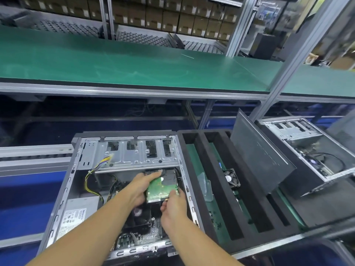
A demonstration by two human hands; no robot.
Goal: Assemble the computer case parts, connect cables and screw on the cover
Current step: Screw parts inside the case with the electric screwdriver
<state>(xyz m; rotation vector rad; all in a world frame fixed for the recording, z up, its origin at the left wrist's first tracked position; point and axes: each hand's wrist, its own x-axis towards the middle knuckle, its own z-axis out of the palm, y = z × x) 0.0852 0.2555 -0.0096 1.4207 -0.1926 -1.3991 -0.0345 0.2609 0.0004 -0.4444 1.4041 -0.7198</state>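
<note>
You've got both hands inside the open computer case, which lies on its side in front of you. Your left hand grips the hard drive along its left edge, fingers reaching up toward the far end. Your right hand pinches the drive's near right corner, thumb on top and the other fingers curled below. The drive sits green circuit board up, just under the edge of the silver drive cage and above the motherboard, with the round cooler fan near your left wrist. Yellow and black cables loop down the left side of the case toward the power supply in the near left corner.

To your right, touching the case, is a black foam tray with long slots. A dark side cover stands tilted in it, and a small fan lies in one channel. Beyond that is a second open case. The green worktop runs across behind it all.
</note>
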